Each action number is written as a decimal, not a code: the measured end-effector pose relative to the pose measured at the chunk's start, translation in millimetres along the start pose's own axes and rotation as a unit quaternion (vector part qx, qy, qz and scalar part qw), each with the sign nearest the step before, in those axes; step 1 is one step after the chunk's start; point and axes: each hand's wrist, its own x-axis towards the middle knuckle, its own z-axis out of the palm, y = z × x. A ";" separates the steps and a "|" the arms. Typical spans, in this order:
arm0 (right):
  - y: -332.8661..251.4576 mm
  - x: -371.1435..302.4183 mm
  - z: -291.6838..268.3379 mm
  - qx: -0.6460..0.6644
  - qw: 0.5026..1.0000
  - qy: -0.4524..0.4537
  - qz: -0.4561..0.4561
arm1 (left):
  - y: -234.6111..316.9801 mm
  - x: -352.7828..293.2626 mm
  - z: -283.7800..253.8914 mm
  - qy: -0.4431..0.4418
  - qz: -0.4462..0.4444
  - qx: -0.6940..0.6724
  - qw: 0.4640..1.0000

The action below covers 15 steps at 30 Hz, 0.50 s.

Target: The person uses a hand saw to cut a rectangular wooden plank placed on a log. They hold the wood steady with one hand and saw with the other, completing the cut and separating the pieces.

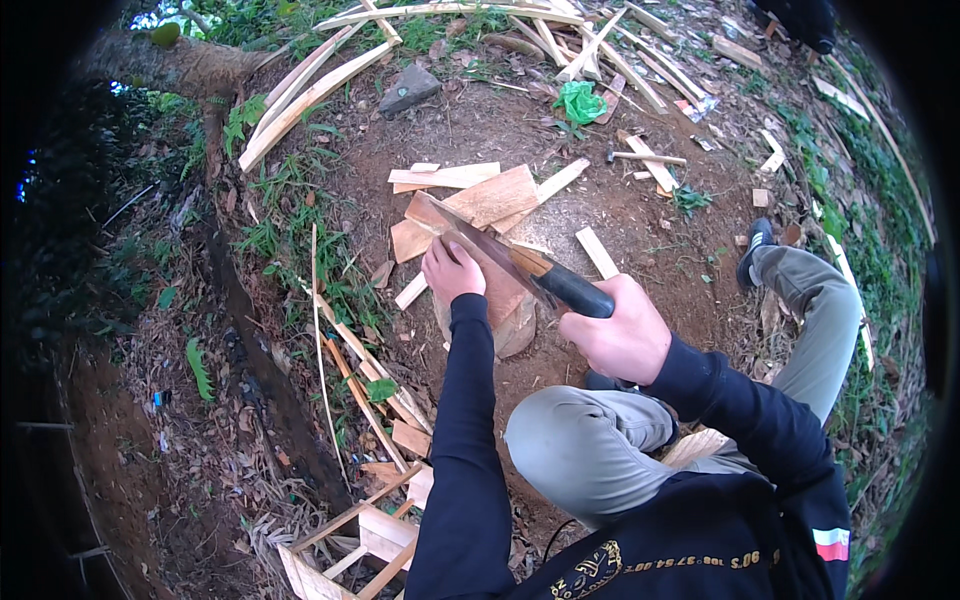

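My right hand (622,328) is closed around the black handle of a handsaw (492,252). Its dark blade slants up and to the left, lying across a pale wooden board (420,226). Close by the blade's left side, my left hand (455,270) grips the board, fingers bent over it; part of that grip is hidden. Beneath them a reddish wooden block or stump (512,325) supports the work. Several flat wood offcuts (500,195) overlap just beyond the blade. Where the teeth meet the wood is too small to make out.
A hammer (645,157) lies on the dirt at the far right, near a green plastic bag (580,103). Long wood strips (320,95) and a grey rock (409,88) are farther off. At the lower left stands a wooden frame (365,535). My bent knee (565,445) is close below the stump.
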 end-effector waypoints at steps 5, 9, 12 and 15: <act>-0.6 -4.5 2.6 -0.026 0.999 -0.014 -0.015 | -5.5 -0.6 1.3 0.009 0.009 0.013 1.000; -5.9 1.9 0.2 -0.092 0.994 -0.032 -0.039 | -2.4 -1.1 4.1 0.020 0.017 0.009 1.000; -3.1 -10.9 -10.5 -0.051 0.997 -0.049 -0.031 | -4.6 -2.3 3.4 0.027 0.028 0.024 0.999; -14.0 10.8 -11.3 0.000 0.994 -0.076 0.075 | -6.4 -1.3 5.0 0.026 0.024 0.020 0.999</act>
